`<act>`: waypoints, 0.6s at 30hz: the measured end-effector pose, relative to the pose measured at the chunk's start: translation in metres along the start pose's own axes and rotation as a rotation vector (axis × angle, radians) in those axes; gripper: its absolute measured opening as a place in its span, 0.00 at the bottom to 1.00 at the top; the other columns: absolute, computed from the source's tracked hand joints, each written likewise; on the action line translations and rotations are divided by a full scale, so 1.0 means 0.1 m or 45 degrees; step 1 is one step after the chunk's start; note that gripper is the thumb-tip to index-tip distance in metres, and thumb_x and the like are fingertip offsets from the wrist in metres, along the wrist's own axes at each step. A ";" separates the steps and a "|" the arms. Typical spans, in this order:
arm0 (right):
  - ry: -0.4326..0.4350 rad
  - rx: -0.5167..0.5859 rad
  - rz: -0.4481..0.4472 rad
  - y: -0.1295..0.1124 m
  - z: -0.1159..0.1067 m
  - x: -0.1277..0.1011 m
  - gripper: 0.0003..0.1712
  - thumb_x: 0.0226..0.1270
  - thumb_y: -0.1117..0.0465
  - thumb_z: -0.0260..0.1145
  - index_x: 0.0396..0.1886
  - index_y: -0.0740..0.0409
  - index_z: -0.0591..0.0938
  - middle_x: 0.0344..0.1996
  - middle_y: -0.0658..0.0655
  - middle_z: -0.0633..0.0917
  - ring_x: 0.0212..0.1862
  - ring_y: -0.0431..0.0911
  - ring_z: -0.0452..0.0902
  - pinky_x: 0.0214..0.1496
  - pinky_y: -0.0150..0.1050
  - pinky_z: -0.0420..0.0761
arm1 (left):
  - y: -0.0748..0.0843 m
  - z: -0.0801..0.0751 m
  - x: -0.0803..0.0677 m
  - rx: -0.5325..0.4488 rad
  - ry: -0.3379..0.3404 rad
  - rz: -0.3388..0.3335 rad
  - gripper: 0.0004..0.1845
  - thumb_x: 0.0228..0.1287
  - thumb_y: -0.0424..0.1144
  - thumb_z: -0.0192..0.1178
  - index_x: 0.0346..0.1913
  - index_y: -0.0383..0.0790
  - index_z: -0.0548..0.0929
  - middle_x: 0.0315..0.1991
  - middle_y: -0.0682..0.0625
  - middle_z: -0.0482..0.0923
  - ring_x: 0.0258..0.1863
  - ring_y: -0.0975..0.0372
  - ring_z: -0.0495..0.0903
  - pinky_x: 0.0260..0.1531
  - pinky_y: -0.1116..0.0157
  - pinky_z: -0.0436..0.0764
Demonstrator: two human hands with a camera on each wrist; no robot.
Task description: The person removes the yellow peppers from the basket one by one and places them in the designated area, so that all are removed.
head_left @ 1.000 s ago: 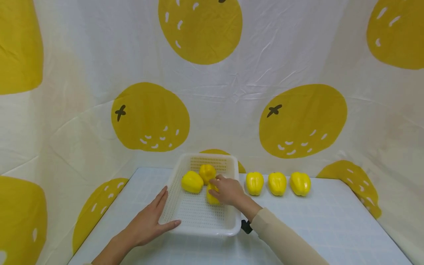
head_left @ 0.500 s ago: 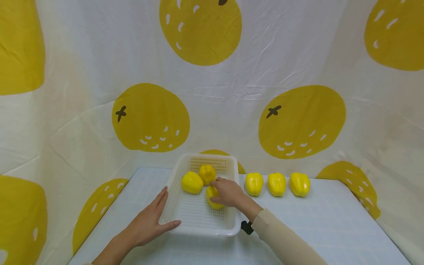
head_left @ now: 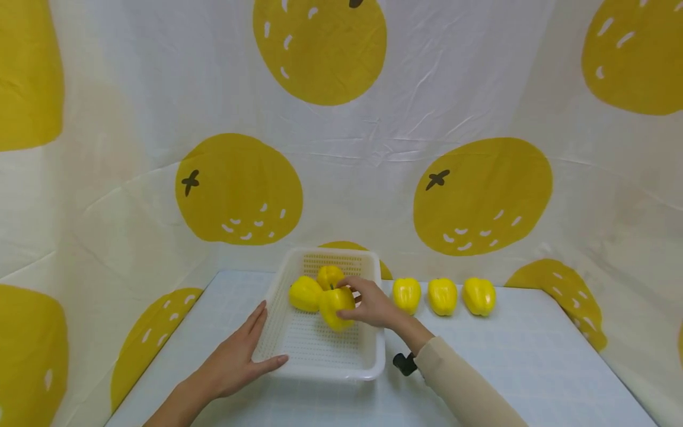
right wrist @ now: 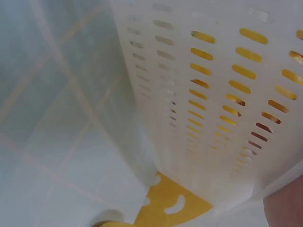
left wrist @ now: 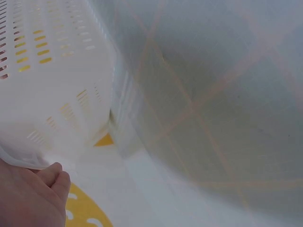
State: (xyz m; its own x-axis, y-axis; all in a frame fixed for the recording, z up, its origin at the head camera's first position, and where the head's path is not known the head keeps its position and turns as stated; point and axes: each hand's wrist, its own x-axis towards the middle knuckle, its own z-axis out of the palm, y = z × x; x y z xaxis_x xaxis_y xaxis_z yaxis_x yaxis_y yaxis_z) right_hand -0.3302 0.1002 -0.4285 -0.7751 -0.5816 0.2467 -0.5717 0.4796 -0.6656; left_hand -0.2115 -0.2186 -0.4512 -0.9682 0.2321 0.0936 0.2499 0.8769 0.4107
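In the head view my right hand [head_left: 373, 305] reaches over the right side of a white plastic basket [head_left: 320, 375]. Its thumb and fingers grip a yellow bell pepper [head_left: 335, 305], whose green stem faces up. Two more yellow bell peppers lie in the basket, one at the left [head_left: 305, 294] and one at the back [head_left: 329, 275], partly behind the held one. Spread at the basket's near left corner, my left hand [head_left: 235, 359] has its thumb on the front rim and straight fingers along the left side. Through the slots in the right wrist view, bits of yellow show.
Three yellow bell peppers [head_left: 442, 296] stand in a row right of the basket, on a pale blue checked tablecloth [head_left: 533, 356]. A black device [head_left: 405, 363] sits at my right wrist. Behind the table hangs a white curtain [head_left: 363, 196] printed with large yellow fruit.
My right hand has shifted the gripped pepper up and left, against the other two in view, and turned its stem into sight. My left hand keeps its place at the corner.
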 end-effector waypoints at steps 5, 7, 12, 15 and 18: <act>0.036 0.089 -0.016 0.04 -0.02 -0.01 0.31 0.61 0.52 0.78 0.62 0.52 0.78 0.60 0.49 0.80 0.57 0.48 0.76 0.58 0.47 0.83 | 0.01 -0.02 0.00 -0.004 -0.011 -0.012 0.65 0.57 0.80 0.55 0.82 0.35 0.50 0.84 0.44 0.41 0.78 0.44 0.58 0.70 0.40 0.65; 0.057 0.132 -0.009 0.06 -0.03 -0.01 0.31 0.61 0.53 0.78 0.63 0.52 0.78 0.61 0.49 0.80 0.58 0.48 0.76 0.59 0.47 0.83 | 0.01 -0.02 0.00 -0.005 -0.019 -0.016 0.65 0.57 0.80 0.56 0.82 0.35 0.49 0.84 0.44 0.40 0.78 0.44 0.57 0.70 0.40 0.65; 0.100 0.249 0.021 0.09 -0.05 -0.02 0.32 0.62 0.56 0.78 0.64 0.51 0.78 0.64 0.50 0.79 0.59 0.49 0.77 0.62 0.49 0.81 | 0.00 -0.02 0.00 -0.003 -0.022 -0.019 0.64 0.58 0.79 0.57 0.82 0.35 0.48 0.84 0.45 0.40 0.78 0.44 0.57 0.70 0.40 0.65; 0.112 0.315 0.033 0.11 -0.07 -0.04 0.32 0.62 0.57 0.78 0.65 0.52 0.78 0.64 0.52 0.78 0.60 0.51 0.76 0.63 0.50 0.80 | 0.00 -0.02 0.00 -0.006 -0.019 -0.013 0.64 0.58 0.79 0.57 0.82 0.35 0.49 0.84 0.45 0.40 0.78 0.44 0.57 0.70 0.40 0.65; 0.126 0.388 0.045 0.14 -0.09 -0.05 0.32 0.63 0.59 0.77 0.66 0.54 0.77 0.64 0.55 0.78 0.60 0.53 0.76 0.64 0.52 0.79 | 0.00 -0.01 0.00 -0.008 -0.014 -0.006 0.64 0.58 0.78 0.57 0.82 0.35 0.49 0.84 0.45 0.40 0.78 0.44 0.57 0.70 0.40 0.65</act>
State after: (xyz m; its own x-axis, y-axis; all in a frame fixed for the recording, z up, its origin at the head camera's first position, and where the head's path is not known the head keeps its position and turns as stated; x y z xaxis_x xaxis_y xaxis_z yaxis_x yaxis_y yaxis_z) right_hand -0.3367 0.1154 -0.4327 -0.8242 -0.4941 0.2769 -0.4485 0.2708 -0.8518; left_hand -0.2116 -0.2193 -0.4502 -0.9691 0.2328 0.0814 0.2452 0.8751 0.4171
